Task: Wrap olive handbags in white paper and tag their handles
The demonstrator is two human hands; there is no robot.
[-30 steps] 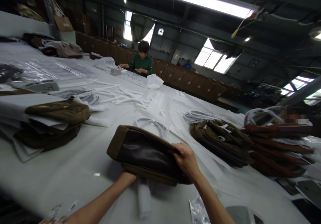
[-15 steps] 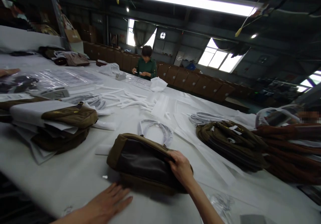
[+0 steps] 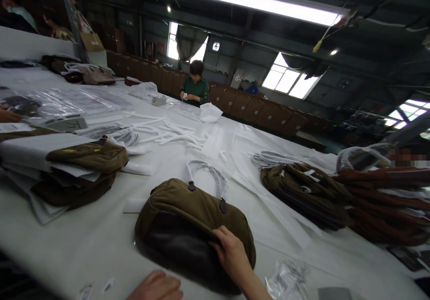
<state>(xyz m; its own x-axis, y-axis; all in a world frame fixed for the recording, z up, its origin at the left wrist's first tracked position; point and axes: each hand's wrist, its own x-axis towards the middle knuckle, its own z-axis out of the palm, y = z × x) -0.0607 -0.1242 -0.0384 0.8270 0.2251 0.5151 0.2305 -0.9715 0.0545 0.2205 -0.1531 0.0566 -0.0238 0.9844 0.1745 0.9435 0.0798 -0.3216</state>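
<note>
Cut off by the bottom edge at the left hand [image 3: 157,287], with the wrist out of view, and likewise at the grey object [image 3: 334,293] and the small printed label [image 3: 86,292], too blurred to read. Covered in part by the right hand [image 3: 232,251] on the dark front of the olive bag [image 3: 204,206], and hidden underneath against the table [image 3: 83,241]. Hidden lower down behind the table, in the green-shirted co-worker's [image 3: 195,87] case (holding something white [image 3: 185,95], too small to identify). Cut off by the left edge at another person's hand [image 3: 8,114]; by the right edge at the rust-brown stack [image 3: 386,201]. Too small to read on the wall clock [image 3: 216,46].
</note>
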